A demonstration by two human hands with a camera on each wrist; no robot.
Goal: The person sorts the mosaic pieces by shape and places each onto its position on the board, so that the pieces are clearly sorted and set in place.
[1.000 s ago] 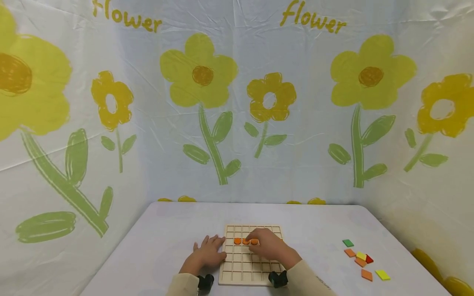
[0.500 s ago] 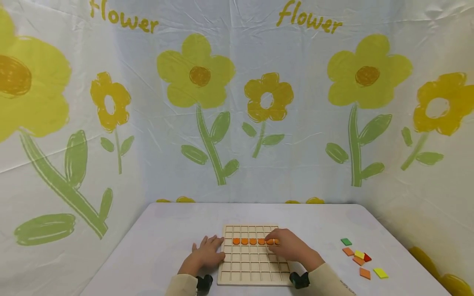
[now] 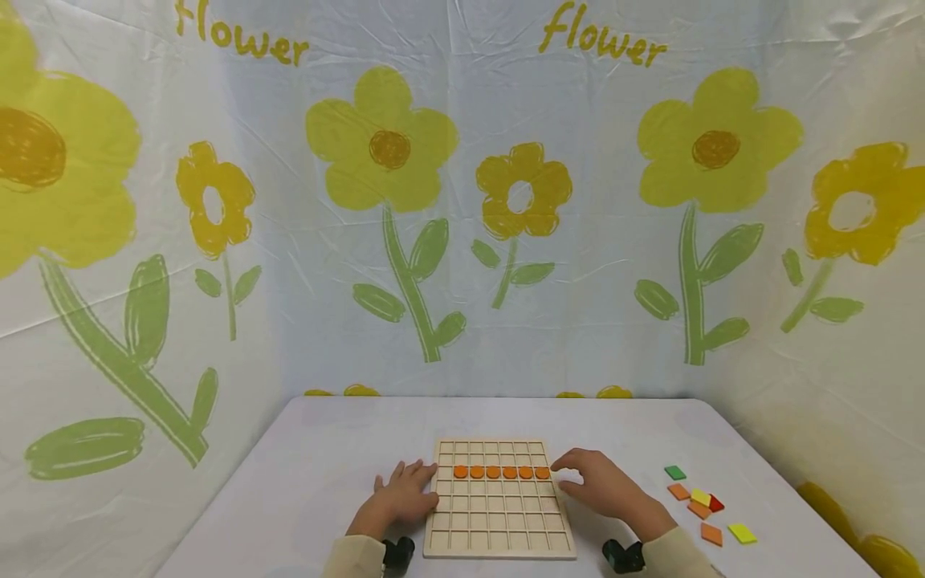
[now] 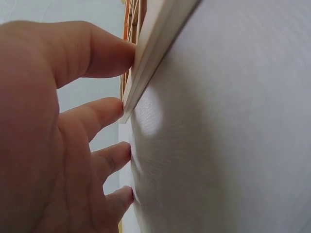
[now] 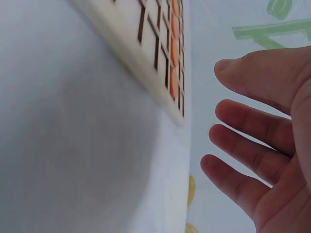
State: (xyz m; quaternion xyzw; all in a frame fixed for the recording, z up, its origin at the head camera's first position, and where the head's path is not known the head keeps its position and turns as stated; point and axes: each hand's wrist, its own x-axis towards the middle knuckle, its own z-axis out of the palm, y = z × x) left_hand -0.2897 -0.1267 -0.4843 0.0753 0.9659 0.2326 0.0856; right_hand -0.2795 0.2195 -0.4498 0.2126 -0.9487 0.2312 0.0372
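Observation:
A pale wooden grid board (image 3: pixel 499 522) lies on the table, and a row of several round orange discs (image 3: pixel 493 472) runs across its cells near the far side. At the board's left edge rests my left hand (image 3: pixel 399 495), fingers spread; in the left wrist view its thumb (image 4: pixel 109 53) and forefinger touch the board's rim (image 4: pixel 155 43). My right hand (image 3: pixel 607 486) hovers just beyond the right edge, beside the last disc. In the right wrist view its fingers (image 5: pixel 248 145) are relaxed and apart from the board, with nothing between them.
On the right of the table (image 3: pixel 347 433) lie several loose flat pieces: a green one (image 3: pixel 675 472), orange ones (image 3: pixel 711 535), yellow ones (image 3: pixel 742 534) and a red one (image 3: pixel 716 503). A flower-printed cloth (image 3: pixel 600 337) hangs behind and at both sides.
My right hand has slid rightward along the disc row and come off the board's right edge, uncovering all the discs. The left hand has kept its place.

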